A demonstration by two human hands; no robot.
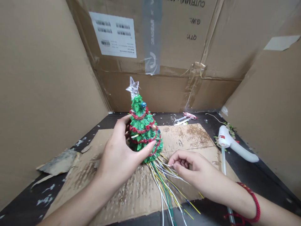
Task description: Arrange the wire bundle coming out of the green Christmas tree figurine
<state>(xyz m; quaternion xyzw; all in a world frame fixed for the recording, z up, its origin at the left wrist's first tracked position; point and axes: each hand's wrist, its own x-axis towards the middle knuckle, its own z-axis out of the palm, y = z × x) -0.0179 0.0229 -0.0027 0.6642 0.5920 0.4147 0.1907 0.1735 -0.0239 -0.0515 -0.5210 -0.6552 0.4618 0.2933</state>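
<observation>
A small green Christmas tree [143,124] with red garland, baubles and a clear star [133,87] on top tilts slightly over the cardboard sheet. Wrapped around its lower part, my left hand [125,144] grips it with the thumb across the front. A short pale wire end [134,136] pokes out from the branches. Beneath the tree, a bundle of thin white, yellow, green and dark wires [164,185] fans out toward me. To the right of the base, my right hand [188,166] pinches a white wire [171,165] between thumb and fingertips.
A white glue gun [237,147] with a glue stick lies at the right. Torn cardboard [58,161] is at the left. Red-and-white string [189,115] sits behind the stained cardboard sheet [188,135]. Tall cardboard walls [174,91] enclose the dark table.
</observation>
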